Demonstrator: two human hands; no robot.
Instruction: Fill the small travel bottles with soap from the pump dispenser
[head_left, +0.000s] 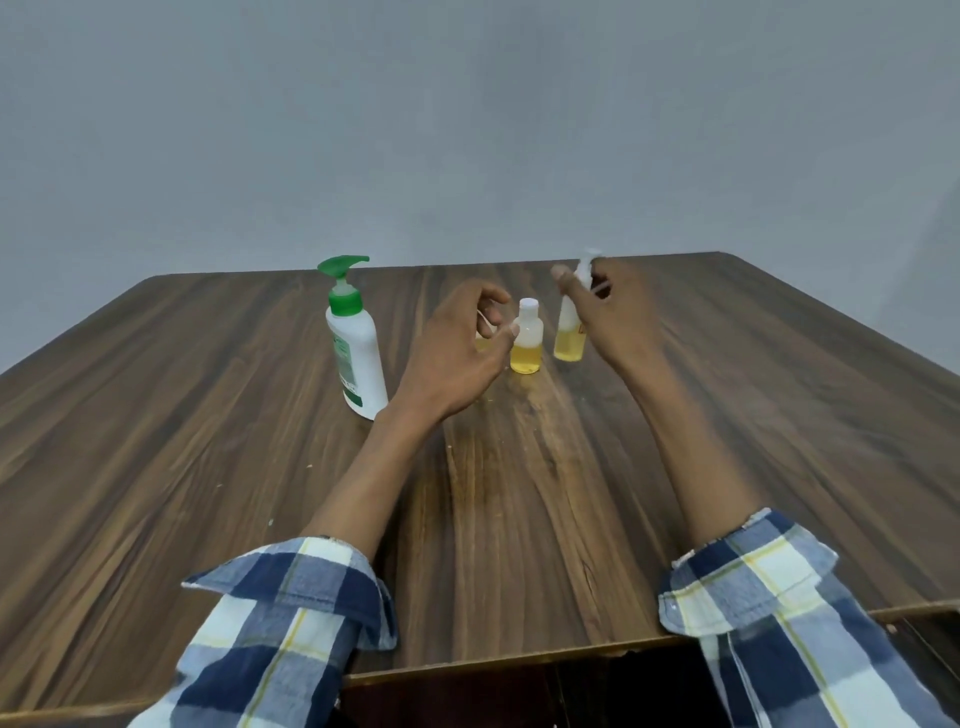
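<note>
While the right hand (597, 306) grips the spray-top bottle (570, 332) just right of the capped travel bottle (527, 338), keep it upright. The left hand (457, 348), fingers loosely curled and holding nothing, hovers just left of it; the pump dispenser (353, 338) stands further left. Steady the neck before tightening.

Both forearms are bare above the wooden table (156, 441). Each arm wears a plaid shirt sleeve, left sleeve (280, 623) and right sleeve (779, 613), checked in navy, pale blue and cream with thin yellow lines, cuffs rolled back.
</note>
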